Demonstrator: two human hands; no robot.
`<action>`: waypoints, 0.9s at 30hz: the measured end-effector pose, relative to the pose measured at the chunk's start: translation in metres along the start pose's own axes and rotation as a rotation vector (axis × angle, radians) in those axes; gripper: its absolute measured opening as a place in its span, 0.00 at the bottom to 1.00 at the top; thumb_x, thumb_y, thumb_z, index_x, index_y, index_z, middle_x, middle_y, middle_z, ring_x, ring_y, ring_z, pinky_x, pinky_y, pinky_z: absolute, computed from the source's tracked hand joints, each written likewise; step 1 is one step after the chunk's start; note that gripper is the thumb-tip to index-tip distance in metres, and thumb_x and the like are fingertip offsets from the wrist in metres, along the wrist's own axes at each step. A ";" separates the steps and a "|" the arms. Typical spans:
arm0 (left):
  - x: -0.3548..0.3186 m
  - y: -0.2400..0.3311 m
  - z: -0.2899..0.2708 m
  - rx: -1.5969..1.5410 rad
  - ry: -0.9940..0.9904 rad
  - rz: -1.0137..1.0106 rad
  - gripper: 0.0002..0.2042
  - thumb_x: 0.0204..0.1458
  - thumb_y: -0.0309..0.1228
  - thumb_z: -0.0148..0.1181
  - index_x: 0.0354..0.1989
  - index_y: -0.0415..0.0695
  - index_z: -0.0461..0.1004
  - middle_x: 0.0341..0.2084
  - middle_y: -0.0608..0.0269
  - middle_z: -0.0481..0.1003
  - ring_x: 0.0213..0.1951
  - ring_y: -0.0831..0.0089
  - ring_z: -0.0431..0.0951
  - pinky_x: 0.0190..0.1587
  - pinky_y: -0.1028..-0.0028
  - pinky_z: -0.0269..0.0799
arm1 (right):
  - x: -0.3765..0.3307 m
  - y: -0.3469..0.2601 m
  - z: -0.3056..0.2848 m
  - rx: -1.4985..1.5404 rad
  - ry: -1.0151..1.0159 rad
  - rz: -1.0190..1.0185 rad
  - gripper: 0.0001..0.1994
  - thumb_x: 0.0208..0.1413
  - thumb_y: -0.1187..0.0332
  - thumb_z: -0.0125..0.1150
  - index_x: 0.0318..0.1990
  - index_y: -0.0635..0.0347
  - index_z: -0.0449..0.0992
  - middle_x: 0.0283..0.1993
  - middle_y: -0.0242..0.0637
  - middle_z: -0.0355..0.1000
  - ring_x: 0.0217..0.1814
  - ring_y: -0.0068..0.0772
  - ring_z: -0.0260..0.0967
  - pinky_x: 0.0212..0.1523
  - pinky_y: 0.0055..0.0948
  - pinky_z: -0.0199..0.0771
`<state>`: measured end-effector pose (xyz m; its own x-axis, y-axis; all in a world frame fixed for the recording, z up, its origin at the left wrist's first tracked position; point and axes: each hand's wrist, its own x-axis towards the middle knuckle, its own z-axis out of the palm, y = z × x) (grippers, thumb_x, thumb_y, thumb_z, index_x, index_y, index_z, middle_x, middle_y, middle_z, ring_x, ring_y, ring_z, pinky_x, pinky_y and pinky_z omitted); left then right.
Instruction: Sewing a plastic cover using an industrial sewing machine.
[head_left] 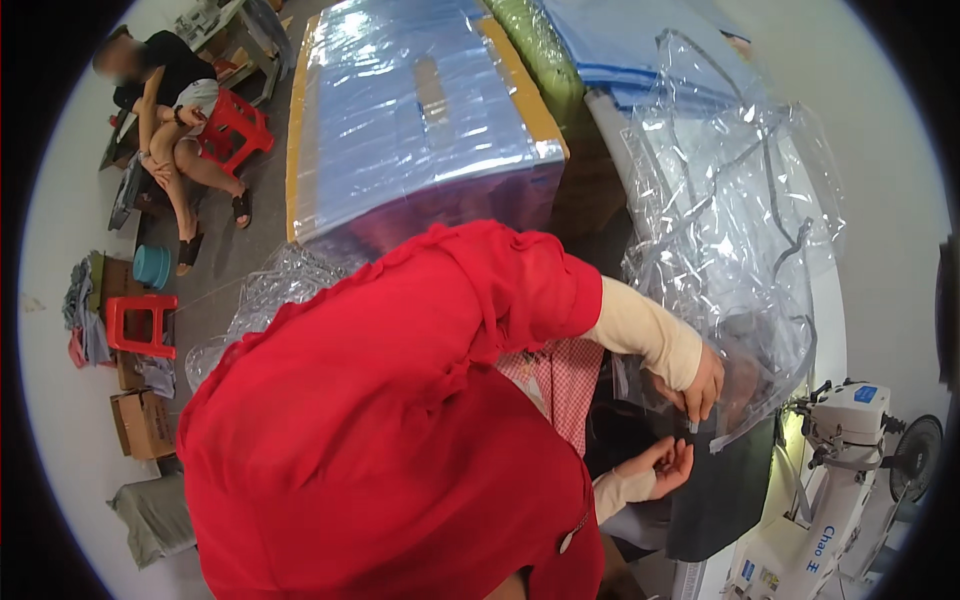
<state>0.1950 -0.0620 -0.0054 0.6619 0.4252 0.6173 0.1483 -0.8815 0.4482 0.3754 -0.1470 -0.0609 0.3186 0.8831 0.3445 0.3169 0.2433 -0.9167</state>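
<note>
Red garment (400, 420), clear plastic sheet (730, 210), red stools (140, 325), white sewing machine (835, 480)
</note>
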 end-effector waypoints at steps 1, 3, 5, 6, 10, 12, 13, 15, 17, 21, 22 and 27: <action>0.000 0.005 0.002 -0.020 0.010 -0.013 0.10 0.46 0.32 0.54 0.35 0.43 0.74 0.36 0.59 0.73 0.43 0.56 0.70 0.47 0.56 0.64 | 0.002 -0.004 0.001 -0.198 -0.041 -0.283 0.15 0.49 0.77 0.59 0.46 0.66 0.69 0.42 0.42 0.68 0.39 0.33 0.67 0.39 0.26 0.69; 0.003 0.002 0.004 -0.056 0.029 -0.036 0.09 0.46 0.32 0.54 0.34 0.43 0.73 0.35 0.59 0.73 0.43 0.56 0.70 0.46 0.56 0.65 | 0.007 -0.009 -0.002 -0.462 -0.077 -0.663 0.17 0.48 0.76 0.61 0.48 0.64 0.70 0.44 0.44 0.65 0.40 0.37 0.65 0.38 0.28 0.67; 0.003 0.002 0.005 -0.093 0.040 -0.045 0.09 0.46 0.32 0.54 0.34 0.42 0.73 0.35 0.58 0.73 0.42 0.56 0.70 0.46 0.57 0.65 | 0.012 -0.017 -0.005 -0.488 -0.091 -0.634 0.17 0.47 0.76 0.62 0.47 0.63 0.71 0.45 0.43 0.65 0.40 0.37 0.65 0.37 0.28 0.67; 0.003 0.007 0.006 -0.111 0.046 -0.051 0.09 0.46 0.32 0.54 0.34 0.42 0.73 0.35 0.58 0.73 0.42 0.56 0.70 0.45 0.57 0.65 | 0.016 -0.021 -0.007 -0.511 -0.106 -0.607 0.18 0.46 0.75 0.63 0.47 0.61 0.72 0.45 0.43 0.64 0.39 0.36 0.64 0.36 0.28 0.66; 0.001 0.007 0.001 -0.200 0.077 -0.078 0.09 0.46 0.32 0.54 0.33 0.42 0.73 0.34 0.57 0.73 0.41 0.55 0.71 0.44 0.57 0.65 | 0.027 -0.024 -0.012 -0.453 -0.255 -0.519 0.17 0.44 0.75 0.65 0.45 0.61 0.74 0.44 0.41 0.65 0.34 0.31 0.65 0.25 0.21 0.63; 0.004 0.011 0.008 -0.244 0.091 -0.100 0.09 0.46 0.32 0.54 0.33 0.41 0.73 0.33 0.56 0.73 0.41 0.55 0.71 0.44 0.57 0.65 | 0.027 -0.025 -0.008 -0.486 -0.280 -0.516 0.18 0.45 0.73 0.65 0.46 0.60 0.74 0.46 0.40 0.66 0.37 0.30 0.66 0.27 0.21 0.64; 0.004 0.013 0.004 -0.255 0.099 -0.092 0.09 0.46 0.32 0.54 0.33 0.41 0.73 0.33 0.56 0.73 0.40 0.55 0.71 0.43 0.58 0.66 | 0.028 -0.030 -0.006 -0.516 -0.282 -0.536 0.18 0.45 0.72 0.66 0.46 0.60 0.73 0.47 0.38 0.66 0.39 0.28 0.67 0.29 0.20 0.65; 0.010 0.007 -0.003 -0.277 0.114 -0.075 0.09 0.46 0.32 0.54 0.32 0.41 0.73 0.33 0.56 0.73 0.40 0.55 0.71 0.43 0.58 0.66 | 0.030 -0.040 -0.004 -0.529 -0.265 -0.498 0.15 0.46 0.73 0.65 0.43 0.62 0.75 0.44 0.39 0.69 0.39 0.30 0.68 0.30 0.21 0.67; 0.008 0.003 -0.006 -0.299 0.114 -0.085 0.08 0.47 0.32 0.54 0.32 0.41 0.73 0.32 0.55 0.73 0.39 0.54 0.71 0.42 0.58 0.66 | 0.039 -0.036 0.001 -0.504 -0.298 -0.601 0.11 0.47 0.74 0.63 0.40 0.64 0.76 0.41 0.41 0.71 0.38 0.33 0.70 0.34 0.24 0.69; 0.011 -0.006 -0.008 -0.307 0.103 -0.078 0.08 0.47 0.32 0.54 0.31 0.40 0.73 0.31 0.54 0.74 0.38 0.54 0.72 0.41 0.58 0.66 | 0.048 -0.038 0.002 -0.539 -0.305 -0.713 0.09 0.45 0.77 0.63 0.36 0.63 0.77 0.34 0.44 0.72 0.34 0.41 0.70 0.36 0.30 0.71; 0.007 -0.002 -0.011 -0.312 0.090 -0.068 0.08 0.47 0.32 0.54 0.31 0.40 0.73 0.31 0.54 0.74 0.38 0.54 0.72 0.41 0.59 0.66 | 0.050 -0.037 -0.003 -0.533 -0.280 -0.715 0.09 0.45 0.77 0.63 0.36 0.63 0.77 0.34 0.44 0.72 0.34 0.41 0.70 0.36 0.30 0.71; 0.005 0.001 0.002 -0.230 -0.020 0.017 0.08 0.47 0.32 0.53 0.30 0.39 0.73 0.30 0.53 0.74 0.37 0.53 0.72 0.40 0.59 0.67 | 0.050 -0.038 -0.009 -0.539 -0.372 -0.666 0.02 0.49 0.77 0.57 0.32 0.64 0.74 0.29 0.41 0.69 0.30 0.40 0.67 0.34 0.32 0.68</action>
<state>0.2000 -0.0614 -0.0035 0.6776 0.4049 0.6140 -0.0328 -0.8174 0.5752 0.3874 -0.1161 -0.0067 -0.3548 0.7232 0.5925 0.7330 0.6086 -0.3039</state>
